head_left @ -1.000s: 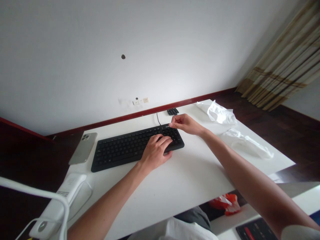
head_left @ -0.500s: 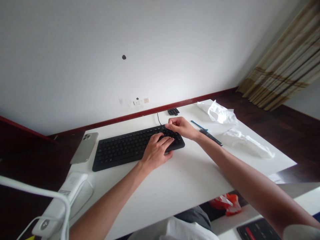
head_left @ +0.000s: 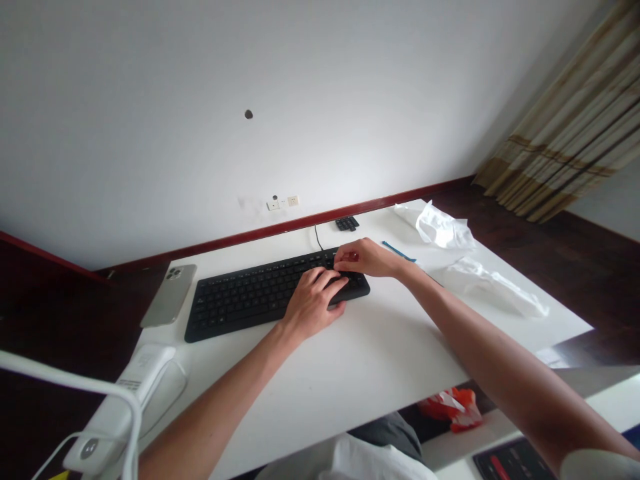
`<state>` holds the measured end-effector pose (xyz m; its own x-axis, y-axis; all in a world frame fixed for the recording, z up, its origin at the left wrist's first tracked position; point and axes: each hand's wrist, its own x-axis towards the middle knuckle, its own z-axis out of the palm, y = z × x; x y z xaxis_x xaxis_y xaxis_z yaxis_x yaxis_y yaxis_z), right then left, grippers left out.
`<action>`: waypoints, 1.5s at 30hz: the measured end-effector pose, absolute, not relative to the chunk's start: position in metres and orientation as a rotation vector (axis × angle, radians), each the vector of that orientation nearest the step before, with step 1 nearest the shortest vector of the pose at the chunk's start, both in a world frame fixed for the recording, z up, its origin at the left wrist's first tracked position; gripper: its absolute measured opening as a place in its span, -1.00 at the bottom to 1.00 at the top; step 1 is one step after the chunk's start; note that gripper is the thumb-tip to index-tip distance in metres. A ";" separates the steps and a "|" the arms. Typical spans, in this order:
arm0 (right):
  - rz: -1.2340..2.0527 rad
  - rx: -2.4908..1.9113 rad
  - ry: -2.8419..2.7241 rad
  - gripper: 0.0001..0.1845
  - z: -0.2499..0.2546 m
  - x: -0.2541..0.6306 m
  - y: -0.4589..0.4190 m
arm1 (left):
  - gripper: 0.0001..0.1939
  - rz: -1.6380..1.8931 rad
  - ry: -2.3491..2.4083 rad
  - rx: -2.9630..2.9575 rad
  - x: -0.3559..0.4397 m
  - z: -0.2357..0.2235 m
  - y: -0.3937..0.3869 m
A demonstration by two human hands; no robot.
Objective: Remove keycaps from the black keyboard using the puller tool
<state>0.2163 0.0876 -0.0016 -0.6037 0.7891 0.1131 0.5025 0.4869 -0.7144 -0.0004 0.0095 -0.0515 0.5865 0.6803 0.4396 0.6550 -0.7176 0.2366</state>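
A black keyboard (head_left: 245, 293) lies slightly slanted on the white table. Across its right part rests my left hand (head_left: 315, 295), fingers stretched over the keys and thumb at the front edge. Just beyond it, over the number-pad end, my right hand (head_left: 363, 258) is closed in a pinch, fingertips down at the keys. Anything small between those fingertips is hidden. Behind the keyboard sits a cluster of small black keycaps (head_left: 347, 223). To the right lies a thin blue tool (head_left: 399, 251); a dark object beside it is mostly covered by my right forearm.
A phone (head_left: 170, 295) lies at the table's left edge. Nearer me is a white power strip (head_left: 125, 407) with cables. Crumpled white plastic wrappers (head_left: 445, 227) are on the right side. An orange-red bag (head_left: 453, 408) shows below the front edge.
My right hand has lowered toward the keys, its fingertips going from raised above the keyboard to down at it. My left hand has stayed in place.
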 end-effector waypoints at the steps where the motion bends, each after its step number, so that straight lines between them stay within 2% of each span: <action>1: 0.936 -1.053 -2.359 -0.74 -0.001 0.221 0.090 | -0.55 0.793 1.165 2.749 -0.001 -0.052 0.010; 5: 1.135 -1.006 -2.452 -0.77 0.001 0.232 0.097 | -0.57 0.796 1.179 2.743 -0.001 -0.050 0.009; 8: 1.167 -1.016 -2.484 -0.77 0.001 0.232 0.097 | -0.61 0.816 1.240 2.711 -0.003 -0.047 0.007; 14: 1.114 -1.019 -2.520 -0.83 0.001 0.227 0.094 | -0.33 0.782 1.440 2.654 -0.005 -0.048 0.008; 16: 1.097 -1.027 -2.535 -0.82 0.002 0.226 0.093 | -0.29 0.765 1.455 2.655 -0.005 -0.049 0.009; 27: 1.038 -1.060 -2.603 -0.88 0.015 0.220 0.082 | -0.26 0.756 1.462 2.642 -0.005 -0.051 0.008; 45: 1.102 -1.041 -2.567 -0.81 0.017 0.219 0.081 | -0.30 0.767 1.458 2.631 -0.005 -0.050 0.008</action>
<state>0.2190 0.0814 0.0167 -0.7448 0.6565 -0.1191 0.5386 0.4861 -0.6882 -0.0052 0.0077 -0.0505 0.4370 0.8049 0.4015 0.7866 -0.5585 0.2634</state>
